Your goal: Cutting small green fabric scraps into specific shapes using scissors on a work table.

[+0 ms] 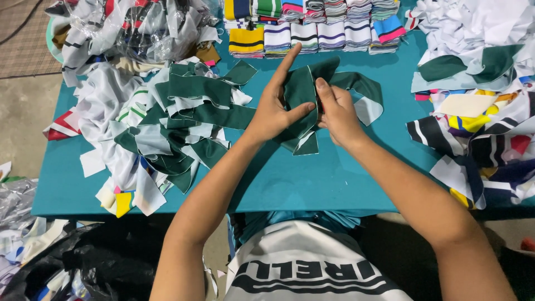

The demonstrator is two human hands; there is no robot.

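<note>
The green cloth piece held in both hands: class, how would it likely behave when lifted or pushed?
The green cloth piece is probably floppy: it folds and drapes between the left hand and right hand. It looks thin, so likely light. Pushed across the teal table, it would probably bunch up, not slide flat, like the crumpled pile of scraps.

Green fabric piece (301, 92) matt cloth; table (312, 178) smooth.

Bare table (312, 184) near front edge; fabric piles (167, 122) crowd both sides
</note>
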